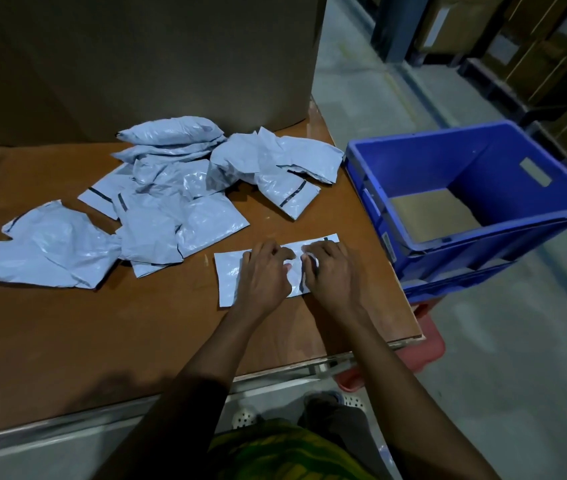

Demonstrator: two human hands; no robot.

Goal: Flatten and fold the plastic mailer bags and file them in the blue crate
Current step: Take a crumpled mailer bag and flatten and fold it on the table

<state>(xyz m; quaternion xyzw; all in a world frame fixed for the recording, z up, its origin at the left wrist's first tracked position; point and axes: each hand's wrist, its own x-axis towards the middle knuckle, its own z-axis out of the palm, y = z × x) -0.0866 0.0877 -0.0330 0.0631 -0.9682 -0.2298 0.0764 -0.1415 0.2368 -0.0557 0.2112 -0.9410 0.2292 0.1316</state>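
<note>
Head view: a flattened mailer bag [230,275] lies on the wooden table [67,323] near its right edge. Its long axis runs left to right, with the right end tilted slightly away. The left hand [264,277] and right hand [331,271] sit side by side on its middle, fingers curled, each pinching plastic. The blue crate [375,192] stands just past the table's right edge, nearer the right hand. The fold probably goes across the long axis. The crumpled mailer pile [178,192] lies to the left, apart.

Dim indoor light, soft shadows, wide-angle bending at edges, slight blur
</note>
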